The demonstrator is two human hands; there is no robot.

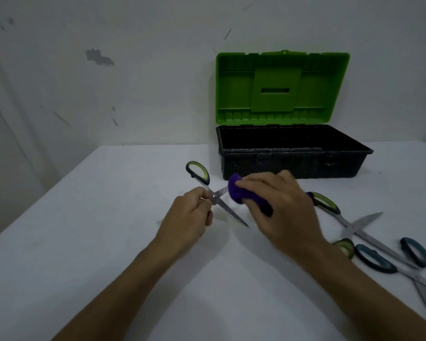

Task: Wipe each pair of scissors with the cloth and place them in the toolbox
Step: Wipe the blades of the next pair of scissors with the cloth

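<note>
From the head view, your left hand (192, 212) is pinched shut around the pivot of an opened pair of green-handled scissors (215, 195), holding them just above the white table (84, 242). One handle loop points up and away from you, one blade angles down toward you, and the other blade runs off to the right into the cloth. Your right hand (278, 207) is closed around a bunched-up purple cloth (241, 193), pressing it onto that blade.

The toolbox (290, 153) sits at the back of the table against the wall, green lid (280, 87) standing open, black tub looking dark inside, can't really tell what's in it.

Off to your right, well apart from the held pair, two more pairs lie on the table: a second green-handled pair (349, 222) lying open, and a teal-handled pair (391, 259) nearest the table's edge, its blades running out of frame. The two overlap a bit.
</note>
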